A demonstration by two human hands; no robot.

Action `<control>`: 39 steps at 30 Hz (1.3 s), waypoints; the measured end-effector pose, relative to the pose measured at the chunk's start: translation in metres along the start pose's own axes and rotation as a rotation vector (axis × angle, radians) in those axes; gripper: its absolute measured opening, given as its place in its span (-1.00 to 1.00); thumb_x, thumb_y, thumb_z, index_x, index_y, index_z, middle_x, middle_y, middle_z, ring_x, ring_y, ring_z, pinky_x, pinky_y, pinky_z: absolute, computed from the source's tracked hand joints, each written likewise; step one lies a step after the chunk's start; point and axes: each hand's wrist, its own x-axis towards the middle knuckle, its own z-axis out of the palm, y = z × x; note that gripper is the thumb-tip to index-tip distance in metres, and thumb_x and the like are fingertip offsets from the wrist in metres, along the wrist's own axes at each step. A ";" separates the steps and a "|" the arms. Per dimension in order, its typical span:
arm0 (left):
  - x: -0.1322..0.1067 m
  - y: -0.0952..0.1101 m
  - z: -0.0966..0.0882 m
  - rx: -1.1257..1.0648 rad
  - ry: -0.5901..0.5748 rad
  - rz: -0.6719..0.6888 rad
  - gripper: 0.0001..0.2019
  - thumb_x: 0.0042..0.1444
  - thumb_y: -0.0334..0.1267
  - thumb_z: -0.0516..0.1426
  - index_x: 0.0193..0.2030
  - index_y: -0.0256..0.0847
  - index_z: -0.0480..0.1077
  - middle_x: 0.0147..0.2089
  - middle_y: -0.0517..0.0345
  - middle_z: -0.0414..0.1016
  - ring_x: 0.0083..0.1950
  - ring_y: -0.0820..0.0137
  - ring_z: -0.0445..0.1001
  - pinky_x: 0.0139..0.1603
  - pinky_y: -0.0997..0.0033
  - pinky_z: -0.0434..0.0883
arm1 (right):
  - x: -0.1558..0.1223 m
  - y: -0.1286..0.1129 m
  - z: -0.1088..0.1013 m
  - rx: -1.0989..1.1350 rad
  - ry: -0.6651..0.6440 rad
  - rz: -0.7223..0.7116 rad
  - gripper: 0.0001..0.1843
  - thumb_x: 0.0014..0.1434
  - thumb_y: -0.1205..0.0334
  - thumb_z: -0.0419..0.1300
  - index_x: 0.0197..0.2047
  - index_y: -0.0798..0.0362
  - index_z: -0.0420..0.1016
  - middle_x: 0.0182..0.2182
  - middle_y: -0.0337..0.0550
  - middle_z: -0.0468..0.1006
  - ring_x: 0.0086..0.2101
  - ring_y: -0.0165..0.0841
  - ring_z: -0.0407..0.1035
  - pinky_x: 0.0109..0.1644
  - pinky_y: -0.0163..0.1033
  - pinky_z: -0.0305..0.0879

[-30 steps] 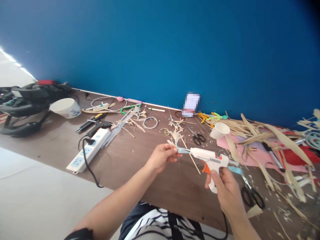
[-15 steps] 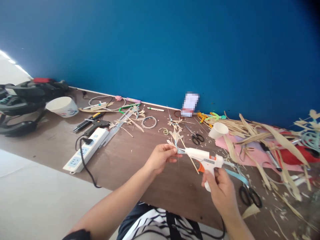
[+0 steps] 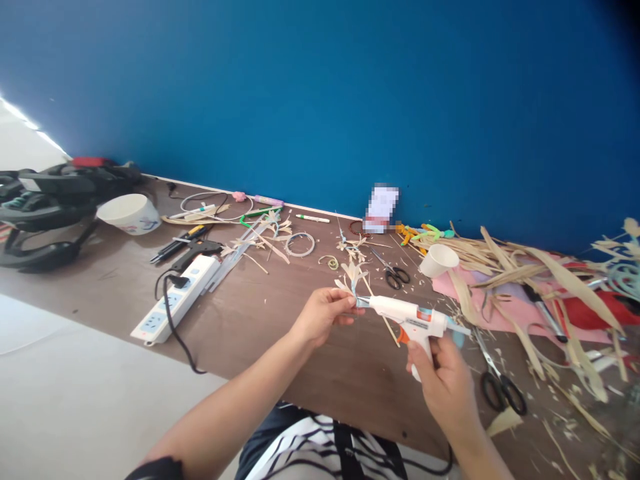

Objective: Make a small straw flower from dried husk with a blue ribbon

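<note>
Between its thumb and fingers, my left hand pinches the stem of a small flower made of pale dried husk, with light blue tape around the stem. My right hand is wrapped round the handle of a white glue gun with an orange trigger. The gun's nozzle points left and meets the flower's stem at my left fingertips; whether it touches cannot be made out. A clear glue stick pokes from the gun's rear, near a light blue strip. Black-handled scissors lie right of my right hand.
On the left stand a white power strip, a black glue gun and a white bowl. Smaller scissors, a paper cup and a phone lie farther back. Husk strips and scraps cover the right side.
The light blue strip behind the glue gun, stretched toward the scissors before, now shows only close to my right hand. Both hands keep nearly the same place and hold.
</note>
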 end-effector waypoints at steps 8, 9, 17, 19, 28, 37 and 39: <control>0.000 -0.001 0.000 0.028 0.016 0.009 -0.73 -0.33 -0.22 0.30 -0.51 -0.36 0.39 -0.48 0.08 0.47 -0.39 0.38 0.48 -0.52 0.56 0.35 | -0.002 0.004 -0.008 -0.178 -0.024 -0.065 -0.72 0.08 0.11 0.07 -0.15 0.03 0.33 -0.45 -0.15 0.52 -0.50 -0.31 0.39 -0.45 -0.31 0.28; 0.000 -0.001 0.000 0.029 0.016 0.011 -0.73 -0.33 -0.22 0.30 -0.51 -0.36 0.39 -0.48 0.08 0.47 -0.39 0.38 0.48 -0.52 0.56 0.35 | -0.003 0.004 -0.009 -0.180 -0.033 -0.062 -0.72 0.08 0.11 0.07 -0.14 0.02 0.33 -0.44 -0.15 0.53 -0.50 -0.31 0.40 -0.45 -0.31 0.30; 0.002 -0.003 -0.002 0.046 0.002 0.022 -0.74 -0.30 -0.21 0.28 -0.50 -0.35 0.39 -0.45 0.05 0.48 -0.37 0.37 0.48 -0.52 0.57 0.33 | -0.005 0.003 -0.014 -0.159 -0.082 -0.044 -0.58 0.07 0.12 0.08 0.02 0.01 0.25 -0.29 -0.05 0.53 -0.34 -0.22 0.43 -0.37 -0.26 0.37; 0.002 -0.003 -0.002 0.041 -0.004 0.015 -0.73 -0.31 -0.20 0.29 -0.50 -0.35 0.39 -0.44 0.05 0.48 -0.37 0.37 0.48 -0.52 0.57 0.33 | -0.004 0.000 -0.016 -0.161 -0.058 -0.053 -0.58 0.08 0.12 0.08 0.01 0.03 0.25 -0.30 -0.05 0.54 -0.36 -0.23 0.43 -0.37 -0.26 0.37; 0.000 -0.003 -0.001 0.034 -0.026 0.009 -0.72 -0.32 -0.20 0.29 -0.51 -0.35 0.38 -0.46 0.06 0.48 -0.37 0.35 0.49 -0.51 0.56 0.34 | -0.001 -0.009 -0.015 -0.260 -0.022 -0.129 -0.63 0.09 0.10 0.05 -0.04 0.03 0.27 -0.36 -0.06 0.54 -0.39 -0.24 0.44 -0.39 -0.27 0.34; 0.003 -0.006 -0.002 0.049 -0.007 0.013 -0.75 -0.30 -0.22 0.29 -0.51 -0.34 0.39 -0.48 0.11 0.45 -0.40 0.40 0.47 -0.52 0.58 0.32 | -0.003 -0.003 -0.016 -0.305 -0.078 -0.141 -0.64 0.11 0.09 0.04 -0.03 0.00 0.27 -0.38 -0.09 0.56 -0.39 -0.21 0.46 -0.38 -0.26 0.33; 0.004 -0.007 -0.003 0.048 -0.004 0.011 -0.76 -0.30 -0.22 0.28 -0.51 -0.34 0.40 -0.50 0.12 0.44 -0.41 0.42 0.46 -0.52 0.58 0.33 | -0.003 -0.003 -0.017 -0.320 -0.085 -0.146 -0.63 0.10 0.08 0.04 -0.04 0.01 0.28 -0.38 -0.08 0.56 -0.39 -0.20 0.46 -0.39 -0.26 0.33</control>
